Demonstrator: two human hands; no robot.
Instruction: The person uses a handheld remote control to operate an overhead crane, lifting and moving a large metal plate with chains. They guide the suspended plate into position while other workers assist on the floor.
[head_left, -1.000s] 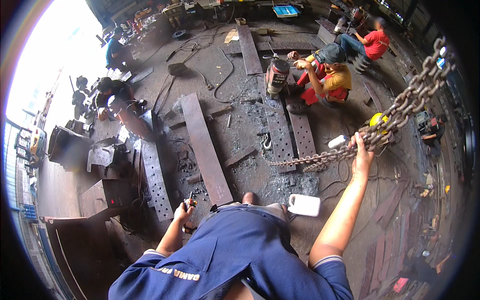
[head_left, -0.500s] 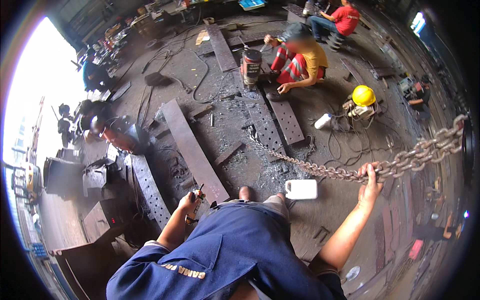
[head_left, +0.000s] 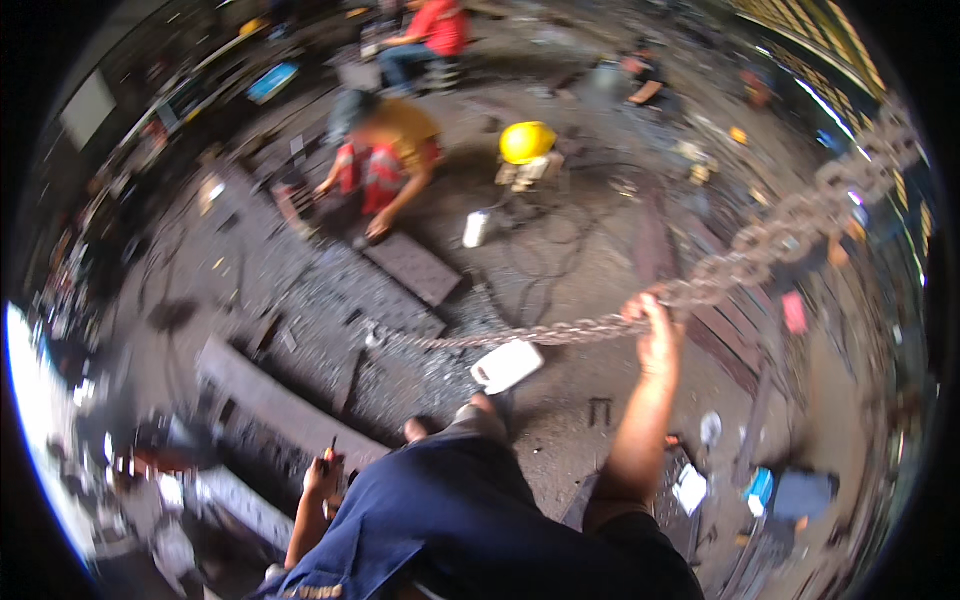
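My right hand (head_left: 657, 335) is closed around a heavy steel chain (head_left: 765, 245) at the middle right. From this grip the chain climbs thickly to the upper right, and a thinner run stretches left to a hook-like end (head_left: 374, 338) above the floor. At the lower left my left hand (head_left: 320, 478) is closed on a small dark hand-held device with an orange-yellow part (head_left: 332, 455); its exact kind is blurred. A white plastic jug (head_left: 507, 366) lies by my feet, under the chain.
A co-worker in a yellow top (head_left: 400, 140) crouches beside a drilling machine (head_left: 292, 205) and a perforated steel plate (head_left: 412, 268). A long steel plate (head_left: 285, 395) lies left of my feet. A yellow helmet (head_left: 527, 142) and cables are farther off. Steel bars (head_left: 725, 335) lie at right.
My view has swung to the right, so the floor things appear farther left and the picture is blurred. Both hands keep their holds, and the chain still hangs from my right hand.
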